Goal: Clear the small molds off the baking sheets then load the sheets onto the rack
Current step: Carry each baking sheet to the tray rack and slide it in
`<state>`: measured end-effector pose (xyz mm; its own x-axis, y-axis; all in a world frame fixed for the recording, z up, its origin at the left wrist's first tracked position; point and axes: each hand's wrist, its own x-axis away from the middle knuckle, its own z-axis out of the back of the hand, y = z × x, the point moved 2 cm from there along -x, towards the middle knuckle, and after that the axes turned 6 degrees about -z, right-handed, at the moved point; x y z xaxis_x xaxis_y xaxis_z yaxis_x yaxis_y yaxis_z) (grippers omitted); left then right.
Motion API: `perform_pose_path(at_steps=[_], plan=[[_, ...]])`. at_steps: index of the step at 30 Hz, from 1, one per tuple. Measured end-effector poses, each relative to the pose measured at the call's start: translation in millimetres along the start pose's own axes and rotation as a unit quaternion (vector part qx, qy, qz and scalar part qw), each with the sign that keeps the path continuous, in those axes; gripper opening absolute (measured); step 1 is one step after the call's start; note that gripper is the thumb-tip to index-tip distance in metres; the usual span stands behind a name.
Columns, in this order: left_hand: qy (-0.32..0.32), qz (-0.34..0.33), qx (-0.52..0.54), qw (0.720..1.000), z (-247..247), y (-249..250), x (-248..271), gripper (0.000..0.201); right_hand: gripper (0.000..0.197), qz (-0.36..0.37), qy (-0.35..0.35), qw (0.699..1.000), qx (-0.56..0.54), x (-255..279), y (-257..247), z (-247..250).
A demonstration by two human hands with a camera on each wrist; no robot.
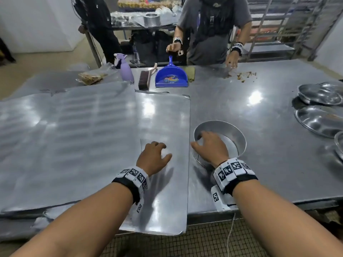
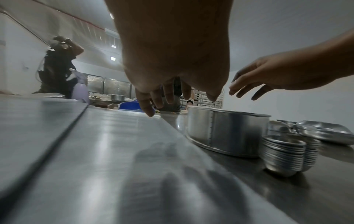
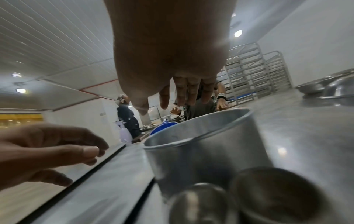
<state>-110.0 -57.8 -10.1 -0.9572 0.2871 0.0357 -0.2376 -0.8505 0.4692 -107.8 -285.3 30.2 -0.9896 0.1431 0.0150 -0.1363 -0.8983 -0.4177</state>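
Two flat baking sheets lie side by side on the steel table: a wide one (image 1: 65, 136) at the left and a narrower one (image 1: 163, 117) that overhangs the front edge. My left hand (image 1: 156, 153) hovers just over the narrow sheet with loosely curled fingers, holding nothing. To its right, my right hand (image 1: 207, 142) is spread above the near rim of a round metal pan (image 1: 239, 140), also holding nothing. Two stacks of small molds (image 2: 283, 154) stand on the table beside the pan, close under my right wrist (image 3: 277, 194); the head view hides them.
Another person (image 1: 213, 34) stands across the table, hand by crumbs (image 1: 245, 75). A blue dustpan (image 1: 170, 75), a brush (image 1: 143, 80) and a purple spray bottle (image 1: 126, 69) sit at the far edge. Metal plates (image 1: 319, 93) lie at the right. A tray rack (image 1: 278, 25) stands behind.
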Motion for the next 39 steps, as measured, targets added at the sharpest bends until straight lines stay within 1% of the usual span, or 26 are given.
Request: perform_pose_path(at_steps=[5, 8, 10, 14, 18, 21, 23, 26, 28, 31, 33, 35, 37, 39], plan=[[-0.022, 0.094, -0.034, 0.995, 53, -111, 29, 0.049, 0.039, 0.017, -0.109, 0.994, -0.004, -11, -93, -50], [-0.026, 0.141, -0.038, 0.989, 86, -179, 50, 0.047, 0.043, 0.009, -0.164, 0.986, -0.016, -16, -143, -86], [-0.026, 0.168, -0.043, 0.984, 105, -224, 64, 0.044, 0.049, -0.002, -0.188, 0.982, -0.011, -19, -171, -110], [-0.009, 0.211, -0.055, 0.976, 136, -307, 88, 0.042, 0.063, -0.040, -0.195, 0.980, -0.003, -27, -212, -148], [-0.001, 0.262, -0.075, 0.962, 160, -366, 103, 0.047, 0.075, -0.081, -0.176, 0.981, 0.006, -31, -227, -168], [0.009, 0.301, -0.080, 0.950, 171, -393, 107, 0.054, 0.068, -0.104, -0.161, 0.981, 0.020, -33, -228, -171], [0.020, 0.320, -0.061, 0.945, 174, -404, 107, 0.060, 0.061, -0.111, -0.160, 0.980, 0.030, -36, -229, -172], [0.058, 0.351, 0.019, 0.934, 175, -417, 104, 0.070, 0.052, -0.116, -0.159, 0.980, 0.040, -42, -232, -174], [0.094, 0.371, 0.087, 0.920, 175, -427, 101, 0.070, 0.048, -0.118, -0.153, 0.980, 0.040, -47, -234, -176], [0.112, 0.373, 0.141, 0.910, 179, -435, 98, 0.056, 0.045, -0.123, -0.142, 0.982, 0.023, -54, -235, -178], [0.120, 0.375, 0.164, 0.904, 182, -438, 96, 0.045, 0.034, -0.123, -0.134, 0.983, 0.015, -61, -236, -181], [0.133, 0.379, 0.189, 0.896, 185, -441, 94, 0.032, 0.031, -0.123, -0.123, 0.985, 0.008, -67, -237, -184], [0.142, 0.376, 0.203, 0.893, 188, -441, 91, 0.020, 0.037, -0.118, -0.114, 0.986, 0.002, -74, -237, -187], [0.148, 0.370, 0.204, 0.894, 190, -441, 87, 0.017, 0.047, -0.117, -0.111, 0.987, -0.004, -80, -239, -188]])
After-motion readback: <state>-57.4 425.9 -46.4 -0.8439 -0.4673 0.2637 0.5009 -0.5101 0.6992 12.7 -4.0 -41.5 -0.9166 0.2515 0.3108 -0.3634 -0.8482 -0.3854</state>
